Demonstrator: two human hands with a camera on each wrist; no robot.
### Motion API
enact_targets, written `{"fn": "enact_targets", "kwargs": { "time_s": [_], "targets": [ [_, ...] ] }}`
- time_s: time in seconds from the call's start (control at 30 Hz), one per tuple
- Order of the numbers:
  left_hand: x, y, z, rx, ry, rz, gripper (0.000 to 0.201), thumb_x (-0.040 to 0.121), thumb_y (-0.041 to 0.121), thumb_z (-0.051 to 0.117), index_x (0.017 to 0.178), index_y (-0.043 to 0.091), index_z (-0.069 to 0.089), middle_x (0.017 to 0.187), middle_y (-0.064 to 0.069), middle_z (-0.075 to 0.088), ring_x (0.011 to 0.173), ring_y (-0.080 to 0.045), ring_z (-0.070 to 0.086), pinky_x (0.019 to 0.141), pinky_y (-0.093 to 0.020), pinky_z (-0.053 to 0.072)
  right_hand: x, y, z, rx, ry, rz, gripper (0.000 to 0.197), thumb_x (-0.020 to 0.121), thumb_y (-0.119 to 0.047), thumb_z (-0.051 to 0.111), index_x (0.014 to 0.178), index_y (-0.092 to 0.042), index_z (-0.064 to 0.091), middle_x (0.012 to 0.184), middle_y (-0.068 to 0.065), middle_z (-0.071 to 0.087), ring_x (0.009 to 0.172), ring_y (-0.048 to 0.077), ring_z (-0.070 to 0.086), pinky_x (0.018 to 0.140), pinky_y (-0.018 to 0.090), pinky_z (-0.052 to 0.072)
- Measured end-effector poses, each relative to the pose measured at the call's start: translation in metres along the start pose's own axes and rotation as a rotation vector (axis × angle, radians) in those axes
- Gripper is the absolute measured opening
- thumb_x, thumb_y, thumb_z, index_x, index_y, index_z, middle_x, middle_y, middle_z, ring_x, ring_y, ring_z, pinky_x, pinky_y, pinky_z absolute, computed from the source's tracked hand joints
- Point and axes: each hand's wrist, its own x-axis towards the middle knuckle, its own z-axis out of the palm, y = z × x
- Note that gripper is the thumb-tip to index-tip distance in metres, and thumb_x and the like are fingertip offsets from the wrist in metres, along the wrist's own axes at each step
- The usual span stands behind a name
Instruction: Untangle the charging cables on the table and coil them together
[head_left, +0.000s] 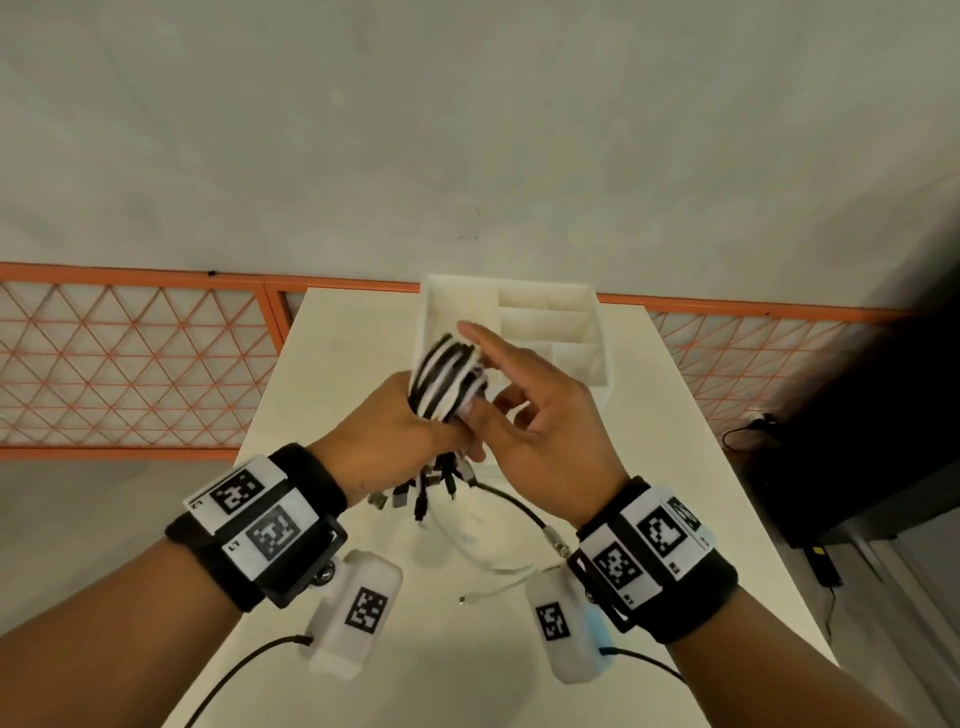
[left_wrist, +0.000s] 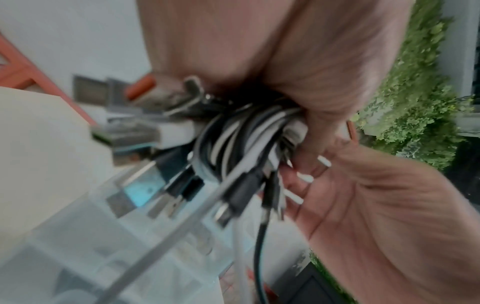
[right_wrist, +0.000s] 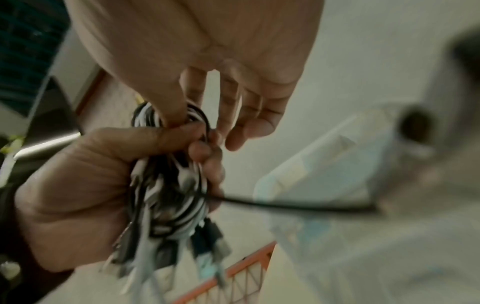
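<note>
Both wrists, each strapped with a marker-covered band, sit nearest the head camera at roughly 7 and 5 o'clock, above the white desk (head_left: 675, 441). Between them, at the centre of the view, the left hand (head_left: 395, 426) is clenched around a bundle of black and white charging cables (head_left: 447, 379), lifted clear of the desk. The coil stands out at 12 o'clock from the fist, and the plugs (head_left: 415, 493) hang at 6 o'clock below it. The right hand (head_left: 540, 415) is released, palm turned toward the coil, forefinger straight along its far side and the other fingers loosely bent beside it. A loose black tail (head_left: 511, 501) and a white tail (head_left: 493, 569) trail down onto the desk. A white divided organiser box (head_left: 597, 358) stands behind the hands at 12 o'clock.

From the left wrist, blurred, the coil (left_wrist: 241, 144) is pressed in the left palm (left_wrist: 285, 61), with USB plugs (left_wrist: 145, 115) fanning toward 9 o'clock and two tails dropping to 6 o'clock. The right palm (left_wrist: 376, 205) lies open at 4 o'clock, just beside the bundle.

From the right wrist, the left hand (right_wrist: 78, 195) at 8 o'clock wraps the coil (right_wrist: 171, 185), its thumb laid across the top. The right fingers (right_wrist: 249, 115) hang from 12 o'clock, one touching the upper loops. One black strand (right_wrist: 298, 205) runs off toward 3 o'clock.

Judging by the look of it, the bundle is light, limp and springy, with smooth jackets likely to slip and unwind. The firmest hold seems to be round the middle of the coil, where every loop is trapped, while the free tails are best taken near the coil, not by the plugs.
</note>
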Motion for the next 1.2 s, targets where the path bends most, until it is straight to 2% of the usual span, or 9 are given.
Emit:
{"fn": "enact_targets", "kwargs": {
  "time_s": [0.13,0.23,0.33,0.43,0.57,0.77,0.9,1.07,1.2],
  "targets": [
    [0.006,0.008,-0.008,-0.3,0.228,0.078,0.006,0.09,0.015,0.068,0.084,0.013,0.069,0.073,-0.008,0.069,0.077,-0.027,0.069,0.078,-0.042,0.056,-0.013,0.013,0.01,0.214,-0.227,0.268,0.094,0.08,-0.053,0.076,0.154,-0.049,0.017,0.135,-0.015,0.059,0.112,-0.003,0.061,0.1,0.028,0.048],
    [0.01,0.017,-0.015,-0.504,0.249,0.111,0.009,0.091,0.012,0.064,0.082,0.013,0.067,0.071,-0.007,0.064,0.077,-0.026,0.067,0.082,-0.045,0.055,-0.025,0.019,0.027,0.084,-0.302,0.29,0.069,0.086,-0.041,0.076,0.146,-0.036,0.041,0.094,-0.003,0.072,0.092,0.006,0.071,0.08,0.025,0.057],
    [0.014,0.016,-0.022,-0.626,0.268,0.095,0.006,0.09,0.014,0.065,0.085,0.015,0.067,0.074,-0.004,0.064,0.081,-0.024,0.069,0.084,-0.043,0.055,-0.024,0.022,0.031,0.096,-0.219,0.287,0.025,0.098,-0.036,0.062,0.104,-0.012,0.064,0.064,0.005,0.059,0.057,0.015,0.064,0.055,0.033,0.056],
    [0.016,0.009,-0.032,-0.762,0.324,-0.003,0.006,0.087,0.022,0.068,0.081,0.019,0.068,0.076,-0.001,0.065,0.083,-0.021,0.07,0.08,-0.038,0.056,-0.023,0.018,0.021,0.16,-0.144,0.188,0.019,0.101,-0.035,0.056,0.097,-0.02,0.068,0.064,-0.003,0.05,0.056,0.015,0.051,0.056,0.034,0.05],
    [0.015,0.004,-0.037,-0.935,0.361,-0.082,0.012,0.089,0.025,0.066,0.082,0.016,0.064,0.074,0.003,0.065,0.08,-0.015,0.07,0.082,-0.034,0.058,-0.021,0.021,0.007,0.327,-0.071,0.051,0.032,0.102,-0.016,0.055,0.126,-0.033,0.065,0.067,-0.006,0.058,0.057,0.013,0.053,0.061,0.022,0.05],
    [0.007,0.009,-0.034,-1.077,0.202,-0.062,0.015,0.093,0.027,0.059,0.084,0.016,0.061,0.072,0.002,0.06,0.071,-0.014,0.064,0.081,-0.032,0.057,-0.022,0.029,0.002,0.514,-0.143,0.18,0.023,0.081,-0.008,0.075,0.093,-0.027,0.082,0.076,0.002,0.076,0.053,0.017,0.06,0.056,0.024,0.047],
    [-0.002,0.011,-0.033,-0.769,-0.118,-0.154,0.023,0.08,0.029,0.076,0.092,0.013,0.064,0.078,-0.006,0.064,0.073,-0.022,0.064,0.075,-0.037,0.056,-0.011,0.028,-0.006,0.307,-0.238,0.276,0.017,0.077,-0.002,0.083,0.08,-0.019,0.082,0.08,0.012,0.078,0.057,0.017,0.063,0.058,0.023,0.052],
    [-0.003,0.02,-0.011,-0.035,-0.181,-0.234,0.022,0.081,0.027,0.077,0.099,0.015,0.072,0.095,-0.007,0.075,0.092,-0.022,0.07,0.088,-0.036,0.053,0.006,0.01,-0.019,0.046,-0.173,0.244,0.015,0.069,-0.007,0.089,0.075,-0.013,0.077,0.076,0.004,0.077,0.067,0.019,0.072,0.06,0.028,0.059],
    [0.002,0.024,0.001,0.085,-0.098,-0.251,0.008,0.084,0.014,0.071,0.081,0.008,0.068,0.065,-0.005,0.067,0.056,-0.018,0.064,0.054,-0.027,0.049,0.009,0.002,-0.015,-0.171,-0.104,0.132,0.023,0.068,-0.014,0.088,0.076,-0.019,0.068,0.071,-0.004,0.073,0.062,0.013,0.067,0.059,0.024,0.053]
  ]
}}
